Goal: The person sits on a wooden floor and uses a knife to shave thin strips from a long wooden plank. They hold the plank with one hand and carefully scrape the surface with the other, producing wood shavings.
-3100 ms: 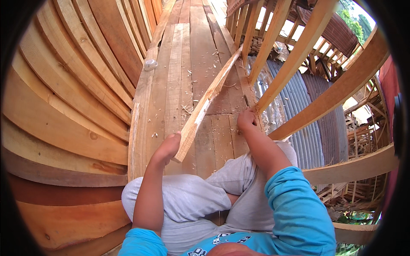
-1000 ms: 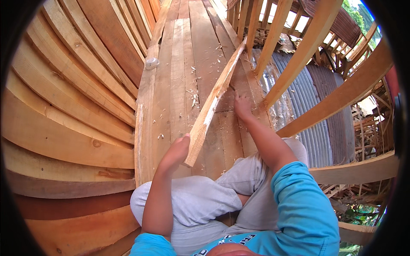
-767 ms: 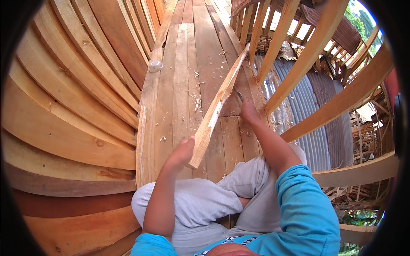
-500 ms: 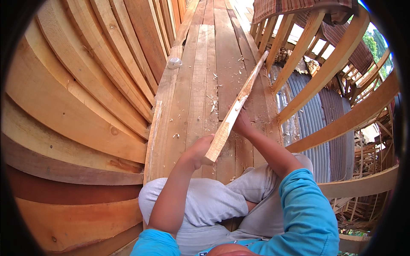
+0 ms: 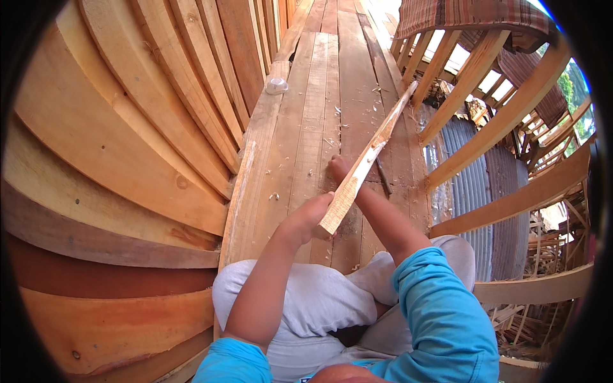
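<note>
Right grip [image 5: 338,167] has crossed beneath the stick [image 5: 367,158] to its left side; its fingers look curled, but whether they hold anything I cannot tell. Left grip [image 5: 313,216] is closed on the stick's near end, raised above the floor [image 5: 287,137]. The far end reaches the floor's right edge, by the posts [image 5: 469,70]. Shavings [image 5: 331,142] lie around.

– What's around you where you sit?
– Under me runs a floor [image 5: 295,147] of long brown planks; a wall [image 5: 115,153] of pale boards rises at my left.
– And your right?
– Spaced wooden slats [image 5: 504,113]. Through them I see grey corrugated metal sheets [image 5: 482,254]; a reddish-brown striped cover [image 5: 472,18] sits near the top, with bright greenery [image 5: 567,84] beyond
</note>
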A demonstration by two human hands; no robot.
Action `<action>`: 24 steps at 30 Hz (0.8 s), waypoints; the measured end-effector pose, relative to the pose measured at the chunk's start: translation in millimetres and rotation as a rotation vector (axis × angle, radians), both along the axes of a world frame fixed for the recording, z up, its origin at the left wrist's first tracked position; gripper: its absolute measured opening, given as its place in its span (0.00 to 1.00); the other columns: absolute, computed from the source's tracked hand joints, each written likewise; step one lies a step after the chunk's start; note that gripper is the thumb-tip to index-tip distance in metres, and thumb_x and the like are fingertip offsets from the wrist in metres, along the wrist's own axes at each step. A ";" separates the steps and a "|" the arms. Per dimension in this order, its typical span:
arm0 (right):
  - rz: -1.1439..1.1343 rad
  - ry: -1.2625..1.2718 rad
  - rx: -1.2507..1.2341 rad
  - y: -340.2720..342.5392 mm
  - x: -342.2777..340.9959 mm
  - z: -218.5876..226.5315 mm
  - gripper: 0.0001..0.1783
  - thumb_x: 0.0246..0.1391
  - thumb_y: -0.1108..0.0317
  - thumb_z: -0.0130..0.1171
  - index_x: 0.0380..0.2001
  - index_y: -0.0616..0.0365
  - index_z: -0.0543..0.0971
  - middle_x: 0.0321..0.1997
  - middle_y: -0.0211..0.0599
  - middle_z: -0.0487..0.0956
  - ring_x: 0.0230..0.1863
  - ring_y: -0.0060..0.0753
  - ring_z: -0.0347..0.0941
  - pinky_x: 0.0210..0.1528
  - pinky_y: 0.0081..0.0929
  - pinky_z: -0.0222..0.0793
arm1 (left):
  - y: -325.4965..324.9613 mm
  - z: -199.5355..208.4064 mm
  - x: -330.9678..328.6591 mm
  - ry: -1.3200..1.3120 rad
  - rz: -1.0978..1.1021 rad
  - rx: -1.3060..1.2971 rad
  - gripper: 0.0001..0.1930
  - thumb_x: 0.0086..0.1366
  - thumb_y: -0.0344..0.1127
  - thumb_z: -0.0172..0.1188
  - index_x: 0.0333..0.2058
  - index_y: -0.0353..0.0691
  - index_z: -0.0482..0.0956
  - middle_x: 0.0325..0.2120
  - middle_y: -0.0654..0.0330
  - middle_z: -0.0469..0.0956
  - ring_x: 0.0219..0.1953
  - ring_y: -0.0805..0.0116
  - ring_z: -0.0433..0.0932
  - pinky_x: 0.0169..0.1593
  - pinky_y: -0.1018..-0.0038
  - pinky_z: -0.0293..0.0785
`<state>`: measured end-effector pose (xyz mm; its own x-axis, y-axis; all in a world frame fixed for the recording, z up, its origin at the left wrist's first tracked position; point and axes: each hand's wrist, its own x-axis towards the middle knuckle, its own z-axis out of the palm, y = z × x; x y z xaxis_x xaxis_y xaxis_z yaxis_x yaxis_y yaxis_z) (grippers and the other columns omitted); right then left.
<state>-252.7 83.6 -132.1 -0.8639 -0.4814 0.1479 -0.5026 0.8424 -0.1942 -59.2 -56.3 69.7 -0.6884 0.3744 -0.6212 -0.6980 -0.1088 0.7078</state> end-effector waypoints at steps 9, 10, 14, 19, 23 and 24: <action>-0.047 -0.568 -0.279 86.4 36.9 87.4 0.17 0.46 0.71 0.70 0.40 0.66 0.81 0.34 0.38 0.83 0.29 0.25 0.79 0.34 0.24 0.75 | -17.7 -6.0 6.9 0.041 0.067 -0.006 0.18 0.73 0.48 0.40 0.40 0.41 0.72 0.18 0.62 0.73 0.14 0.74 0.71 0.17 0.76 0.67; -0.114 -0.578 -0.386 125.0 27.8 89.4 0.16 0.45 0.70 0.70 0.38 0.68 0.82 0.30 0.40 0.83 0.24 0.23 0.78 0.32 0.27 0.76 | -10.5 -7.9 3.1 0.052 0.046 0.011 0.18 0.73 0.48 0.40 0.40 0.40 0.72 0.18 0.62 0.73 0.14 0.74 0.71 0.17 0.77 0.67; -0.951 0.230 -0.370 218.5 11.5 115.4 0.17 0.54 0.71 0.54 0.46 0.68 0.78 0.36 0.50 0.83 0.38 0.50 0.81 0.45 0.35 0.77 | -6.8 -4.1 4.6 0.011 0.019 0.034 0.18 0.73 0.48 0.40 0.40 0.40 0.72 0.18 0.62 0.73 0.14 0.75 0.71 0.17 0.76 0.68; -0.665 0.278 -0.104 254.7 46.4 104.0 0.23 0.52 0.60 0.55 0.47 0.64 0.81 0.54 0.55 0.76 0.50 0.54 0.76 0.53 0.46 0.71 | -1.8 -1.5 3.1 0.006 -0.011 0.004 0.18 0.72 0.47 0.41 0.38 0.40 0.73 0.17 0.63 0.72 0.15 0.74 0.71 0.18 0.76 0.67; -0.564 -0.203 -0.133 174.6 61.9 105.5 0.22 0.55 0.55 0.57 0.45 0.62 0.80 0.47 0.55 0.80 0.50 0.53 0.76 0.54 0.43 0.72 | -8.6 -7.6 3.1 -0.064 -0.026 0.017 0.18 0.72 0.48 0.41 0.39 0.39 0.72 0.17 0.62 0.72 0.14 0.73 0.71 0.16 0.77 0.67; -0.544 -0.287 -0.042 153.8 65.8 107.2 0.23 0.56 0.53 0.58 0.44 0.61 0.80 0.46 0.55 0.80 0.50 0.54 0.77 0.52 0.44 0.72 | -9.1 -8.0 4.7 -0.044 -0.019 0.010 0.18 0.72 0.48 0.41 0.38 0.39 0.72 0.17 0.62 0.72 0.14 0.73 0.71 0.16 0.77 0.67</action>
<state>-186.9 237.4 -24.8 -0.9922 0.0412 -0.1176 0.0747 0.9521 -0.2965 -54.5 -65.4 61.7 -0.6533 0.3931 -0.6470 -0.7303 -0.1019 0.6755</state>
